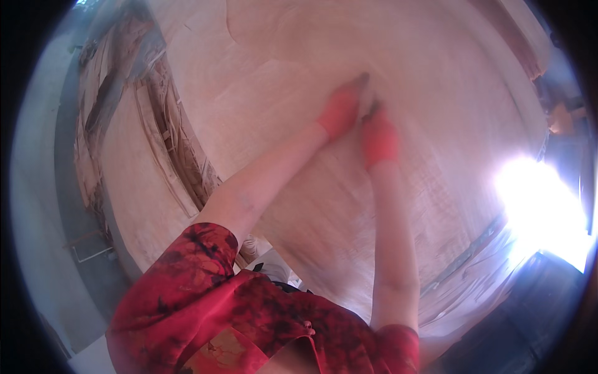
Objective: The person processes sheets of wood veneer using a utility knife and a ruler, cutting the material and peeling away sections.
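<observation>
Both my hands wear red gloves with dark finger ends, and motion blurs them. They are close together above a broad pale-brown sheet that looks like wood veneer [274, 106]. My left hand [341, 111] reaches in from the lower left, its fingers drawn together toward a dark tip. Just right of it and slightly nearer, my right hand [380, 138] is closed, with a dark patch at its top. What either hand grips, if anything, is too blurred to make out. Whether they touch the sheet I cannot tell.
On the left lies a stack of similar sheets [134, 149] with ragged, torn edges [177, 146]. More sheet edges [467, 299] show at the lower right, beside a dark blue surface [504, 318]. Strong glare covers the right side. Another pale stack [520, 43] stands at the upper right.
</observation>
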Demonstrator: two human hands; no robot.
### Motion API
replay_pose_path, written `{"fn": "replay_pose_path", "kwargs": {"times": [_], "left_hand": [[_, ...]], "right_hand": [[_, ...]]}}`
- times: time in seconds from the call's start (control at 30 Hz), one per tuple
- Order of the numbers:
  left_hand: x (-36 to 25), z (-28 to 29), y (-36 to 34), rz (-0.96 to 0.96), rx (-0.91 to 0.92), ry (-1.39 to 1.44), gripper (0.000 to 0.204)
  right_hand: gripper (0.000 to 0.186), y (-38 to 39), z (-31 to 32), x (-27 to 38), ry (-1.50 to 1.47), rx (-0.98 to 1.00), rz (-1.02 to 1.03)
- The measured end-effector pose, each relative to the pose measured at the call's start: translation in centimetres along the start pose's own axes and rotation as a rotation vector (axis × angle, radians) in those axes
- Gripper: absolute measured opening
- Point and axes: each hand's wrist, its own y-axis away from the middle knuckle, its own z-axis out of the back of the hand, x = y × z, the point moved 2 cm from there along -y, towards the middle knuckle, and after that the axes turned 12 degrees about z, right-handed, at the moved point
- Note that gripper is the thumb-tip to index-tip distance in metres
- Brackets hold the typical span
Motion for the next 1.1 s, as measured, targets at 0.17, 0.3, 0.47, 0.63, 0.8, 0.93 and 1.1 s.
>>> {"fn": "replay_pose_path", "kwargs": {"times": [0.17, 0.3, 0.47, 0.63, 0.8, 0.93, 1.1], "left_hand": [[-0.5, 0.1, -2.1, -0.055, -0.033, 0.011, 0.058], [-1.2, -1.4, -3.0, 0.034, 0.078, 0.248, 0.052], [1.5, -1.2, -0.3, -0.156, -0.054, -0.174, 0.061], [-1.0, -0.9, -0.2, -0.167, -0.066, -0.296, 0.072], [-2.4, -0.8, -0.6, -0.072, 0.069, -0.343, 0.081], [-1.4, -0.9, -0.5, -0.114, -0.037, -0.393, 0.075], [-0.8, -1.2, -0.2, -0.101, -0.016, -0.354, 0.079]], "right_hand": [[0.065, -1.1, -0.4, 0.6, 0.123, -0.039, 0.053], [0.065, -2.4, 0.7, -0.5, 0.150, 0.050, 0.032], [0.065, 6.7, -0.5, -4.0, 0.228, 0.174, 0.079], [0.064, 15.2, 4.0, -7.9, 0.214, 0.252, 0.027], [0.065, 22.1, 6.1, -15.5, 0.153, 0.267, 0.127], [0.067, 26.6, 8.7, -19.2, 0.285, 0.305, 0.153], [0.062, 33.0, 11.4, -25.6, 0.341, 0.317, 0.123]]}}
